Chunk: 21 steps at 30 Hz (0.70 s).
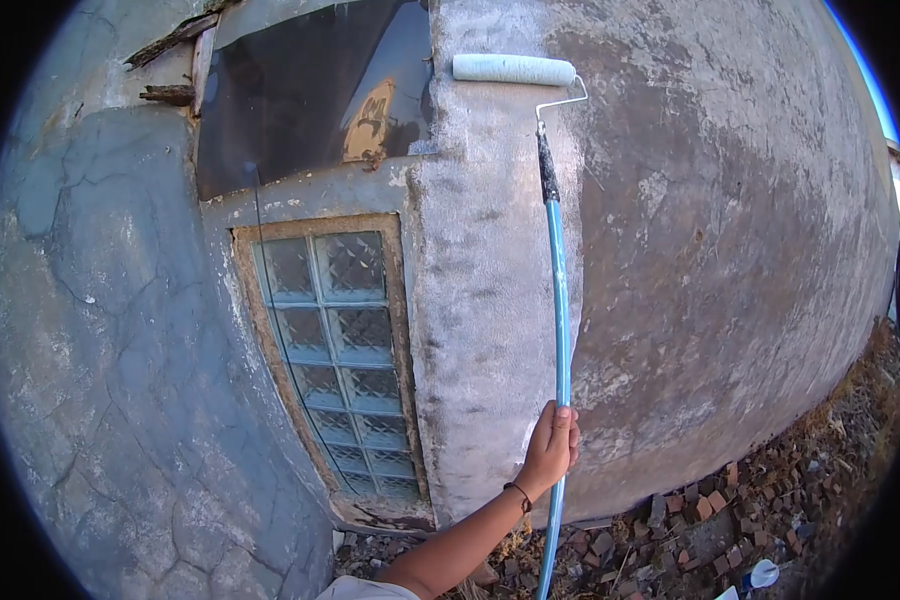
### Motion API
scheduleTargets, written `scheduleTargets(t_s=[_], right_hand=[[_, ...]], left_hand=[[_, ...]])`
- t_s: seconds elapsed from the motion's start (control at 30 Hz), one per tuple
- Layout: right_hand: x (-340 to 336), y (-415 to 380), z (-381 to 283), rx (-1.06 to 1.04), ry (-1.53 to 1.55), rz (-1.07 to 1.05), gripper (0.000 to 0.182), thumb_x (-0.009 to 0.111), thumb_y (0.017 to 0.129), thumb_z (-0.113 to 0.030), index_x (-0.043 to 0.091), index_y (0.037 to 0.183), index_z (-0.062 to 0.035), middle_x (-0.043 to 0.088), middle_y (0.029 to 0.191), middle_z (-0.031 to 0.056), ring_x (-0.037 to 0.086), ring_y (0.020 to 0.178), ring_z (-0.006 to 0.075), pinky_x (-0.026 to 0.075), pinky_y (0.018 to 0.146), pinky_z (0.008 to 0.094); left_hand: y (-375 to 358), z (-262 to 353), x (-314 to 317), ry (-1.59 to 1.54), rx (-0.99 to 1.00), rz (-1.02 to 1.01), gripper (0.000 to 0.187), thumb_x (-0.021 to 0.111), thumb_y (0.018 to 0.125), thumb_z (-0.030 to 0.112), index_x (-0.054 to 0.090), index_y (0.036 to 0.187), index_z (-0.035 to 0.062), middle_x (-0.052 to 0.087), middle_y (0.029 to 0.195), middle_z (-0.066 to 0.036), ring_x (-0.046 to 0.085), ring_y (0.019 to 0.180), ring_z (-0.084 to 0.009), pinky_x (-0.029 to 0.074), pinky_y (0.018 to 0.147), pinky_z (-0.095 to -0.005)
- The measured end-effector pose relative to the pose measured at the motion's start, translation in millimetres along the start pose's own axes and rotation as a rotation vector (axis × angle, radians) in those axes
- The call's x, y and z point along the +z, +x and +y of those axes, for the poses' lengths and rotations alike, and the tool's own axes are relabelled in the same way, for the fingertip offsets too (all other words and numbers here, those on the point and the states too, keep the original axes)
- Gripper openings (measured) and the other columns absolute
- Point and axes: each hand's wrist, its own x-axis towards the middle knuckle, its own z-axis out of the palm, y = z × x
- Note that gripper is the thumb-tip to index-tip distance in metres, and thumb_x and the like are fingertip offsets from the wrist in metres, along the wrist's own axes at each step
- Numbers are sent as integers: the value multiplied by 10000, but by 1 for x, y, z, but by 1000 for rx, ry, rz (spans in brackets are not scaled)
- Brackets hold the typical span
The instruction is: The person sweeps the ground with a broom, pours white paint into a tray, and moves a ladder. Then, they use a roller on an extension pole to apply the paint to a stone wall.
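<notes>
My left hand [550, 445] is closed round a long light-blue pole [561, 320], with its thumb lying along the front. A dark band circles the wrist. At the pole's upper end, a wire frame carries a whitish paint roller [513, 69], which lies roughly horizontal against the upper wall. Below the roller runs a pale, freshly coated-looking strip [490, 270], beside bare brownish-grey wall [690, 270]. The pole's lower end leaves the bottom of the frame. My right hand is not in view.
Left of the pale strip is a glass-block window [335, 340] in a worn frame, under a dark panel [290, 100]. Cracked blue-grey wall [120, 300] stands farther left. Broken bricks and rubble [705, 520] cover the lower right ground, near a white round object [764, 573].
</notes>
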Motion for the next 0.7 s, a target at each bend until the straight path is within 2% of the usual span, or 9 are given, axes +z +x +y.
scheduleTargets(t_s=[0.1, 0.13, 0.17, 0.2, 0.33, 0.53, 0.63, 0.67, 0.7], right_hand=[[-9, 4, -7, -140, 27, -19, 435, 371, 965, -442, 535, 925, -41, 552, 778, 99, 507, 721, 171, 420, 644, 408], [-16, 12, 0, -133, 23, -39, 435, 371, 965, -442, 535, 925, -41, 552, 778, 99, 507, 721, 171, 420, 644, 408], [-22, 24, 6, 73, 34, -360, 440, 376, 961, -450, 448, 1144, -57, 505, 1033, 158, 476, 959, 246, 392, 799, 414], [-28, 29, 15, 289, 41, -684, 561, 380, 956, -458, 360, 1363, -73, 459, 1288, 218, 444, 1196, 321, 364, 954, 420], [-52, 44, 28, 272, 173, -742, 618, 383, 934, -498, 344, 1367, -59, 447, 1306, 193, 419, 1222, 301, 331, 985, 409], [-65, 50, 51, 297, 443, -744, 735, 390, 892, -579, 310, 1374, -30, 423, 1342, 143, 368, 1272, 261, 264, 1047, 388], [-64, 55, 71, 318, 568, -734, 795, 393, 870, -619, 293, 1378, -16, 411, 1360, 119, 342, 1297, 241, 231, 1078, 377], [-60, 81, 47, 114, 545, -787, 844, 345, 836, -697, 345, 1346, -24, 443, 1332, 130, 387, 1263, 268, 255, 1061, 437], [-52, 100, 26, -60, 601, -796, 762, 324, 877, -647, 361, 1335, -39, 445, 1324, 135, 378, 1268, 261, 257, 1054, 448]], left_hand=[[-24, -12, 4, -7, -70, 100, 406, 311, 974, 470, 415, 855, 97, 407, 611, 18, 394, 428, -58, 344, 392, -213], [-30, -18, 6, -26, -102, 148, 414, 317, 971, 479, 415, 845, 96, 402, 603, 21, 386, 430, -54, 340, 394, -211], [-37, -26, 7, -40, -94, 168, 429, 337, 961, 497, 410, 829, 96, 394, 591, 24, 364, 428, -55, 317, 392, -211], [-49, -41, 6, -35, -102, 195, 429, 337, 961, 497, 410, 829, 96, 394, 591, 24, 364, 428, -55, 317, 392, -211], [-105, -97, 14, -62, -216, 318, 426, 359, 956, 500, 402, 807, 103, 381, 579, 22, 336, 430, -59, 280, 385, -218], [-201, -165, 0, -146, -364, 364, 439, 363, 952, 508, 398, 790, 102, 374, 576, 21, 333, 421, -57, 281, 374, -217], [-252, -184, -6, -183, -503, 373, 445, 361, 950, 513, 398, 784, 101, 374, 575, 25, 327, 411, -63, 282, 372, -221], [-269, -185, -2, -190, -515, 377, 445, 361, 950, 513, 398, 784, 101, 374, 575, 25, 327, 411, -63, 282, 372, -221], [-281, -186, 3, -217, -571, 397, 442, 357, 953, 508, 398, 784, 102, 374, 575, 23, 325, 409, -66, 280, 371, -224]])
